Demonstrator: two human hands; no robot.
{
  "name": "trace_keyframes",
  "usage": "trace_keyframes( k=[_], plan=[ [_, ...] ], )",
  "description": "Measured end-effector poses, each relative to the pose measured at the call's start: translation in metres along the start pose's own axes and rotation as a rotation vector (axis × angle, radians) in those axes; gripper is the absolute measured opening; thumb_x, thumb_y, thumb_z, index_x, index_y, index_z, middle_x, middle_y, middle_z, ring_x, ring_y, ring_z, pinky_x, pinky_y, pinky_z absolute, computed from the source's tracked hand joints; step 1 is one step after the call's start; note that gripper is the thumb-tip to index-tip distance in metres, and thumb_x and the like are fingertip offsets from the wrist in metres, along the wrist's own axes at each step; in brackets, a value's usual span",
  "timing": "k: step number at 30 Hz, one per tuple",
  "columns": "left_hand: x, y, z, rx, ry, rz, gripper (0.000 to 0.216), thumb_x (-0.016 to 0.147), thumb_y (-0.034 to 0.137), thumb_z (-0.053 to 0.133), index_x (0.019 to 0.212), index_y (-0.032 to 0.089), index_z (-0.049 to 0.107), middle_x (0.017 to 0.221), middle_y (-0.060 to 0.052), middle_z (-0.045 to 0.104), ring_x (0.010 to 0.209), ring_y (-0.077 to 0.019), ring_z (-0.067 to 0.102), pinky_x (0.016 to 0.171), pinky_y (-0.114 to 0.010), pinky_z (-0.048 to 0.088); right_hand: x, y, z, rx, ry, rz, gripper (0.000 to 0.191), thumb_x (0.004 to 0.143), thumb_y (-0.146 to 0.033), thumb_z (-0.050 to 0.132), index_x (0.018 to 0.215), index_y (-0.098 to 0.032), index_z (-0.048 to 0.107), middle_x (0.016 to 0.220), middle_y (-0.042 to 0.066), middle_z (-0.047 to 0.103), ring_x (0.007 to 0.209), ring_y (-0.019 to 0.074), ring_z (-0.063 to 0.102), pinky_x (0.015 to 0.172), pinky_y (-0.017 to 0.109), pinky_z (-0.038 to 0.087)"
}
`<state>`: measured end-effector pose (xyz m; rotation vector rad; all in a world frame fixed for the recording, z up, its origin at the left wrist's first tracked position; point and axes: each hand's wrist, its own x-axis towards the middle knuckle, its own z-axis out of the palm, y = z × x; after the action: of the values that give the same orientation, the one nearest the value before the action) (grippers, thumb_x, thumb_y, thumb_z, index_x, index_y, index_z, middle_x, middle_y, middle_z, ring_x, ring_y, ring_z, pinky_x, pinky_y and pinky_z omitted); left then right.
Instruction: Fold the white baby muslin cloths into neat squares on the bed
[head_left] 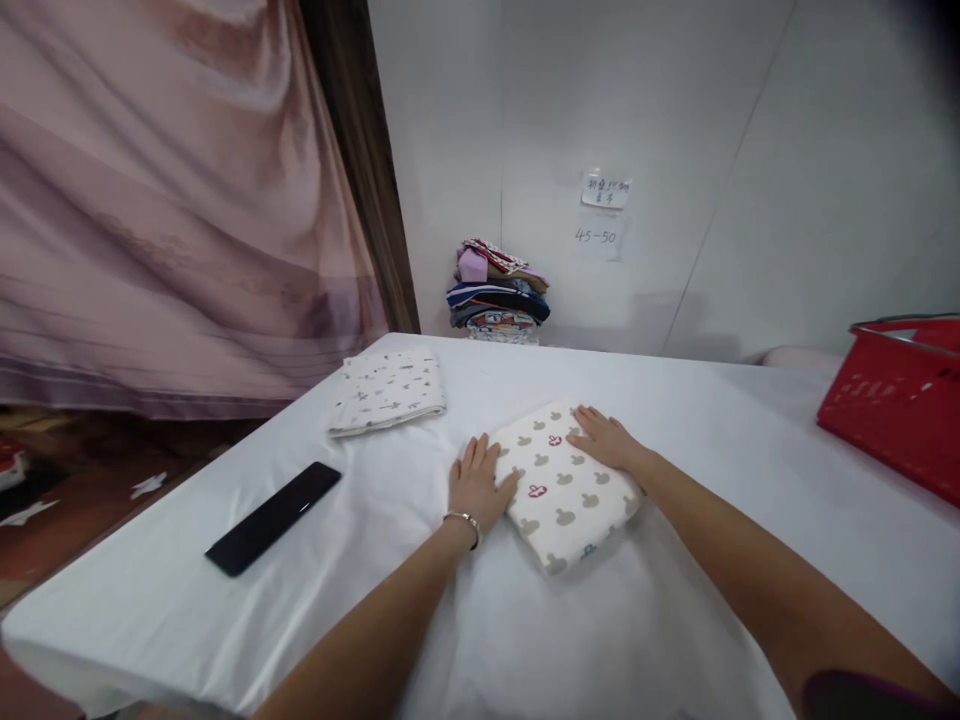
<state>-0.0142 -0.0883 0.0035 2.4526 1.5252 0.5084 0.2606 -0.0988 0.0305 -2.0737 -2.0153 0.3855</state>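
Observation:
A folded white cloth (566, 485) with grey, red and blue motifs lies at an angle on the white-covered table in front of me. My left hand (480, 487) rests at its left edge, fingers stretched out and thumb on the fabric. On the upper right part of the cloth lies my right hand (604, 438), palm down with fingers extended. Neither hand grips anything. Farther left sits a second folded white cloth (390, 390) with small dark prints, apart from both hands.
A black phone-like slab (274, 518) lies on the white tablecloth (360, 520) at the left. A red basket (900, 400) stands at the right edge. Against the wall rises a stack of folded fabrics (499, 290), near handwritten paper notes (600, 215). A pink curtain (187, 200) hangs at left.

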Motion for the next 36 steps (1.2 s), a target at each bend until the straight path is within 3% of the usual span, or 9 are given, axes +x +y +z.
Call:
trace_keyframes(
  k=[5,10,15,20,24,27,30,32,36],
  plan=[
    [0.001,-0.003,0.004,0.022,-0.024,0.008,0.057,0.084,0.048,0.039,0.135,0.022,0.037,0.149,-0.004,0.018,0.137,-0.0244,0.011,0.107,-0.047,0.017,0.006,-0.004,-0.003,-0.049,-0.074,0.053,0.068,0.084,-0.059,0.031,0.140,-0.022,0.027,0.149,0.005,0.013,0.136,0.0253,0.009,0.108,0.049,0.008],
    [0.002,-0.003,0.004,0.021,-0.017,0.012,0.058,0.083,0.048,0.040,0.134,0.021,0.037,0.149,-0.005,0.019,0.137,-0.0255,0.012,0.107,-0.048,0.017,0.024,-0.017,-0.005,-0.094,0.055,-0.033,0.068,0.085,-0.059,0.030,0.140,-0.020,0.027,0.149,0.006,0.014,0.137,0.0243,0.005,0.109,0.045,0.000],
    [0.001,-0.002,0.002,0.017,-0.029,0.021,0.056,0.083,0.049,0.039,0.133,0.023,0.039,0.148,-0.004,0.020,0.136,-0.0261,0.013,0.107,-0.050,0.017,0.045,-0.011,0.012,-0.070,-0.031,0.011,0.069,0.084,-0.062,0.029,0.140,-0.023,0.026,0.149,0.005,0.015,0.137,0.0231,0.009,0.109,0.046,0.007],
    [0.001,-0.001,0.002,0.007,-0.038,0.022,0.056,0.084,0.049,0.038,0.133,0.022,0.039,0.148,-0.004,0.019,0.136,-0.0262,0.012,0.107,-0.050,0.017,0.048,-0.005,0.012,0.111,-0.014,0.015,0.069,0.081,-0.062,0.039,0.137,-0.023,0.033,0.148,0.003,0.020,0.136,0.0241,0.011,0.110,0.045,0.007],
    [0.001,-0.003,0.003,-0.003,-0.027,0.030,0.056,0.084,0.047,0.040,0.133,0.022,0.039,0.148,-0.005,0.019,0.136,-0.0269,0.013,0.106,-0.051,0.018,0.036,0.004,-0.006,0.350,0.100,0.153,0.064,0.079,-0.061,0.045,0.132,-0.025,0.042,0.145,0.002,0.029,0.133,0.0241,0.025,0.109,0.036,0.020],
    [0.001,-0.004,0.004,-0.012,-0.022,0.034,0.056,0.084,0.047,0.040,0.134,0.022,0.039,0.148,-0.005,0.020,0.136,-0.0271,0.013,0.106,-0.051,0.018,0.017,0.019,-0.019,0.426,0.174,0.327,0.057,0.075,-0.056,0.055,0.121,-0.022,0.054,0.134,0.006,0.046,0.125,0.0270,0.038,0.103,0.035,0.031],
    [0.001,-0.003,0.003,-0.030,-0.033,0.033,0.057,0.083,0.049,0.039,0.134,0.022,0.038,0.148,-0.005,0.019,0.136,-0.0274,0.012,0.106,-0.052,0.018,-0.006,0.032,-0.026,0.415,0.072,0.419,0.043,0.072,-0.055,0.058,0.097,-0.020,0.066,0.108,0.009,0.064,0.102,0.0289,0.057,0.088,0.037,0.044],
    [0.001,-0.003,0.003,-0.036,-0.041,0.029,0.058,0.084,0.050,0.037,0.134,0.022,0.038,0.149,-0.004,0.018,0.137,-0.0271,0.011,0.106,-0.052,0.018,-0.018,0.039,-0.027,0.409,0.022,0.467,0.038,0.070,-0.055,0.061,0.082,-0.020,0.069,0.095,0.010,0.068,0.091,0.0297,0.061,0.081,0.039,0.047],
    [0.001,-0.003,0.002,-0.034,-0.053,0.022,0.060,0.084,0.051,0.036,0.135,0.021,0.036,0.149,-0.004,0.016,0.137,-0.0260,0.009,0.107,-0.051,0.016,-0.030,0.048,-0.028,0.402,0.008,0.528,0.043,0.061,-0.059,0.067,0.067,-0.016,0.067,0.087,0.017,0.067,0.090,0.0365,0.060,0.083,0.047,0.044]
  ],
)
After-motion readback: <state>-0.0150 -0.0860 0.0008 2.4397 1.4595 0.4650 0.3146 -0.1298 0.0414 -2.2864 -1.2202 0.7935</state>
